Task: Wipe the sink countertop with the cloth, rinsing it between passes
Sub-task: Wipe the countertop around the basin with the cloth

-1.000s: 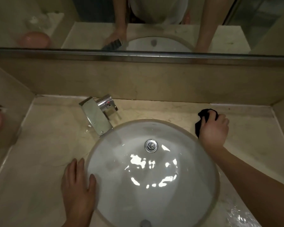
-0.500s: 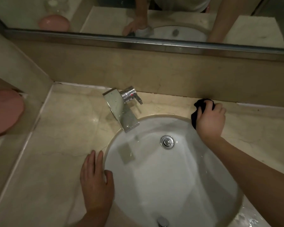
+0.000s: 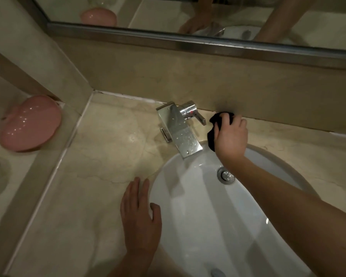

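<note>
My counter (image 3: 108, 148) fills most of the view, pale marble wrapped around the white basin (image 3: 208, 216), with a wet sheen on the left stretch between the faucet and the side wall. Over the last second my wiping pass has run leftward along the back strip behind the basin, from the right of the drain line to just beside the faucet (image 3: 178, 128). I read that as the back strip on the right being covered, with the tight patch round the faucet base next.

My right hand (image 3: 230, 136) presses the black cloth (image 3: 213, 134) onto the counter at the foot of the back wall, fingers curled over it in a closed grip, the cloth bunched and peeking out to the left, close to the faucet's lever. My left hand (image 3: 140, 214) has stayed flat and open on the counter at the basin's left rim, bracing me.

The faucet is not running; a rinse seems due soon.

On a side ledge sits a pink dish (image 3: 30, 122).
</note>
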A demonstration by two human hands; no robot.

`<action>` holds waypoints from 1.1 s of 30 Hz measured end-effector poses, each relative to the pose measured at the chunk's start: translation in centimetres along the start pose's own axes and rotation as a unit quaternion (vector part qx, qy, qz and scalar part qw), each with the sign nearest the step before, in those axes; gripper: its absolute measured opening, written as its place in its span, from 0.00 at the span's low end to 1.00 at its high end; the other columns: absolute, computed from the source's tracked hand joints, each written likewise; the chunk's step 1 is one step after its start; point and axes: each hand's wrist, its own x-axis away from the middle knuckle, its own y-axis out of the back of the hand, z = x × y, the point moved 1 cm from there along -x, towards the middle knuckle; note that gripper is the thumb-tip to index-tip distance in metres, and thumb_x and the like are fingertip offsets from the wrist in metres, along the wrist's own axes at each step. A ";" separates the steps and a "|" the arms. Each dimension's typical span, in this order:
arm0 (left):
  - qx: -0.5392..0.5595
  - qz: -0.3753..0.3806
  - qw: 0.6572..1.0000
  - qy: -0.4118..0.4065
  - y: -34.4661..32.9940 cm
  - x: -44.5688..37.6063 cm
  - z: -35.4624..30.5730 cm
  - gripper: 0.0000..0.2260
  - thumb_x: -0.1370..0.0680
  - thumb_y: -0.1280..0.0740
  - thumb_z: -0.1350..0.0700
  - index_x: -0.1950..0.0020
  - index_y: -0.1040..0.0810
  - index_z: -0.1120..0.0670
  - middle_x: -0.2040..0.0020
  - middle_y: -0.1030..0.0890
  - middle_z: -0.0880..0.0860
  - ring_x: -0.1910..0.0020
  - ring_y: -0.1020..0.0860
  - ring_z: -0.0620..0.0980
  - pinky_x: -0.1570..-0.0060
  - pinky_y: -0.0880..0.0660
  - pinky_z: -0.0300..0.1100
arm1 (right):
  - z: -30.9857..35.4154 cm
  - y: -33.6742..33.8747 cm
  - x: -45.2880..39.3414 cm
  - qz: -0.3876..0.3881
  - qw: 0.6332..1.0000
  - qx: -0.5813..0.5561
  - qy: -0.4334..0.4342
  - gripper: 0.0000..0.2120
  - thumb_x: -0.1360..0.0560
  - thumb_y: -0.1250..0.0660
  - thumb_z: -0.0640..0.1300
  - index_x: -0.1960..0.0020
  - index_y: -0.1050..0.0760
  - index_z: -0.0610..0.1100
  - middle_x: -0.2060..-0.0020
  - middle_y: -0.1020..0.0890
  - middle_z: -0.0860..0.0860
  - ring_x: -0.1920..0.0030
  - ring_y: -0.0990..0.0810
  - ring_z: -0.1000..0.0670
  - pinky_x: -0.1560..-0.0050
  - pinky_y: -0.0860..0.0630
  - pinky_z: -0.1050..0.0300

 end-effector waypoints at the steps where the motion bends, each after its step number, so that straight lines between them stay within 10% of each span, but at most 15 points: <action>1: -0.001 0.004 1.000 0.002 0.0 0.0 0.0 0.26 0.26 0.41 0.58 0.27 0.28 0.56 0.24 0.32 0.55 0.26 0.34 0.58 0.28 0.37 0.54 | 0.7 -0.1 0.1 0.006 1.000 -0.003 0.007 0.12 0.20 0.35 0.45 0.43 0.25 0.38 0.53 0.24 0.36 0.53 0.25 0.36 0.59 0.29 0.46; 12: 0.024 0.046 0.999 0.011 0.4 0.0 -0.1 0.27 0.25 0.41 0.53 0.25 0.30 0.53 0.23 0.34 0.53 0.24 0.36 0.55 0.27 0.39 0.53 | 5.6 2.7 4.3 0.138 0.987 -0.085 0.023 0.26 0.36 0.20 0.42 0.42 0.25 0.36 0.53 0.22 0.36 0.55 0.23 0.36 0.58 0.26 0.48; 18: 0.120 0.082 0.989 0.039 1.1 -0.4 -0.1 0.26 0.24 0.42 0.52 0.26 0.30 0.53 0.25 0.31 0.52 0.25 0.34 0.55 0.29 0.38 0.53 | 11.3 5.3 13.6 0.317 0.837 -0.415 -0.163 0.15 0.27 0.25 0.49 0.47 0.28 0.60 0.53 0.17 0.59 0.51 0.19 0.56 0.54 0.26 0.66; 23: 0.270 0.084 0.958 0.056 3.9 0.3 1.4 0.19 0.15 0.51 0.48 0.25 0.39 0.34 0.27 0.30 0.40 0.28 0.30 0.46 0.28 0.35 0.43 | 13.5 9.0 17.2 0.273 0.764 -0.502 -0.300 0.14 0.27 0.23 0.44 0.46 0.24 0.51 0.53 0.16 0.52 0.51 0.16 0.53 0.45 0.20 0.51; 28: 0.479 0.266 0.823 0.151 10.6 -1.6 2.3 0.22 0.22 0.37 0.36 0.28 0.34 0.31 0.31 0.27 0.35 0.33 0.27 0.36 0.35 0.27 0.45 | 16.9 12.0 18.2 0.318 0.665 -0.596 -0.320 0.10 0.22 0.31 0.44 0.41 0.24 0.48 0.47 0.16 0.49 0.45 0.17 0.51 0.46 0.23 0.56; 33: 0.437 0.260 0.835 0.208 12.2 -4.2 5.4 0.18 0.27 0.32 0.37 0.37 0.24 0.34 0.44 0.17 0.40 0.44 0.18 0.43 0.41 0.22 0.53 | 19.8 12.9 19.3 0.347 0.575 -0.657 -0.344 0.14 0.20 0.36 0.39 0.35 0.27 0.45 0.44 0.15 0.47 0.42 0.17 0.46 0.39 0.23 0.49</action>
